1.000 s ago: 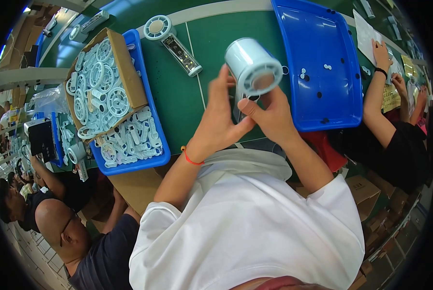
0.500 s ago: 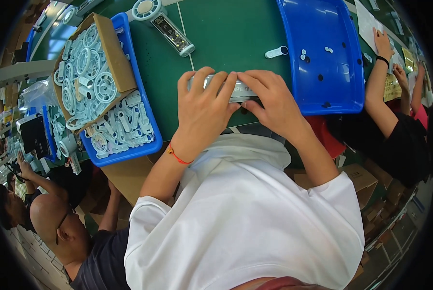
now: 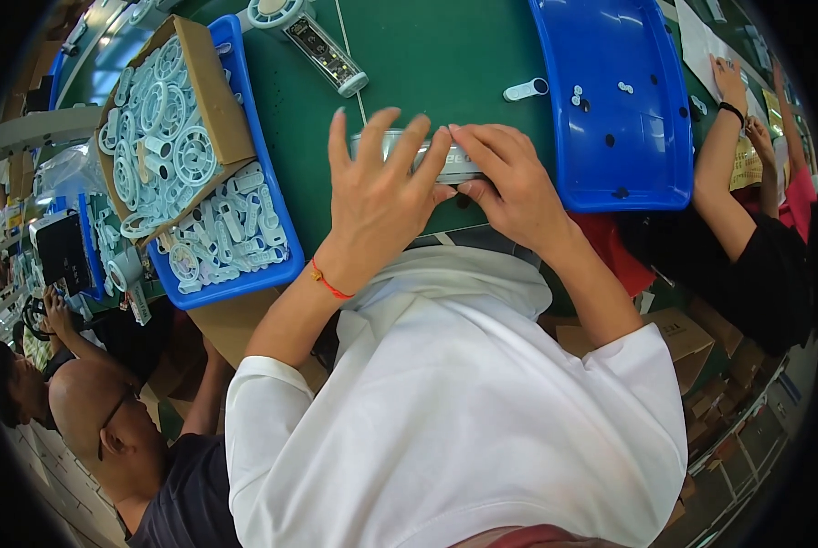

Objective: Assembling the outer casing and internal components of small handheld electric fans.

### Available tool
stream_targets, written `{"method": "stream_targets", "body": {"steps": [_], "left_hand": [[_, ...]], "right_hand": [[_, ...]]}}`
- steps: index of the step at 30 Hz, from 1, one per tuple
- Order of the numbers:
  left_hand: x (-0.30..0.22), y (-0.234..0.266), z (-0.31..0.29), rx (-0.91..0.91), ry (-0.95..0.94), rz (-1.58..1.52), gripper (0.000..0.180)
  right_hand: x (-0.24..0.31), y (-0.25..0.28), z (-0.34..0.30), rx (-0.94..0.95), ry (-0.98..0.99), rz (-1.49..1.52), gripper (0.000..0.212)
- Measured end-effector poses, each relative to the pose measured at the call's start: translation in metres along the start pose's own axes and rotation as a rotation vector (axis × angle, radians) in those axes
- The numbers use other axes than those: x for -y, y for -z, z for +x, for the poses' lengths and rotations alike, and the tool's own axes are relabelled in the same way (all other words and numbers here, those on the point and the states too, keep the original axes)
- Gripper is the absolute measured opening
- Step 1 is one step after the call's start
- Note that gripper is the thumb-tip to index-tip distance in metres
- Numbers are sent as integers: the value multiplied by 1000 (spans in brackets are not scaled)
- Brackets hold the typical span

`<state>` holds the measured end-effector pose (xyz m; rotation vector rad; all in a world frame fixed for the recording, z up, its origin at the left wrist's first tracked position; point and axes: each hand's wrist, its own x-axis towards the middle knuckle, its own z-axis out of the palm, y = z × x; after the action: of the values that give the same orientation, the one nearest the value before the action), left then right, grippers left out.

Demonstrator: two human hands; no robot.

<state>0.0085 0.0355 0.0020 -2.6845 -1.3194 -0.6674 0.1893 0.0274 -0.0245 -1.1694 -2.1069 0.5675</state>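
Between my hands, at the table edge nearest me, lies a long grey-white casing with a shiny clear top point(image 3: 458, 159), apparently a handheld fan's handle; much of it is covered. My right hand point(image 3: 516, 187) grips its right end, fingers on the far edge and thumb on the near edge. My left hand point(image 3: 379, 187) pinches it between index finger and thumb near the middle, while the other fingers are lifted and spread. Beyond them lies a handheld fan point(image 3: 322, 50) with a clear handle showing a circuit board. A small pale blue-white part point(image 3: 524, 89) lies to the right.
At left, a blue tray point(image 3: 285, 242) holds many small pale parts and a tilted cardboard box point(image 3: 229, 128) of ring-shaped fan parts. A blue tray point(image 3: 642, 119) at right holds a few small white and black pieces. Co-workers sit on both sides; one's arm point(image 3: 721, 151) reaches past the right tray.
My left hand's outer fingers have lifted off the casing and spread, and that hand has shifted slightly left. My right hand stays on the casing, its thumb moved slightly.
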Motion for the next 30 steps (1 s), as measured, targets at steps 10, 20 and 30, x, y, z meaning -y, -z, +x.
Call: {"method": "stream_targets", "body": {"steps": [10,20,30], "left_hand": [[2,-12,-5,-119,-1,-14,41],[-1,-1,-12,-931,298,-662,32],[-2,-23,-34,-222,606,-834,4]], "right_hand": [[-1,1,0,-33,-14,75,49],[21,-5,35,224,103,-341,65],[2,-24,20,-159,-153,264,20]]}}
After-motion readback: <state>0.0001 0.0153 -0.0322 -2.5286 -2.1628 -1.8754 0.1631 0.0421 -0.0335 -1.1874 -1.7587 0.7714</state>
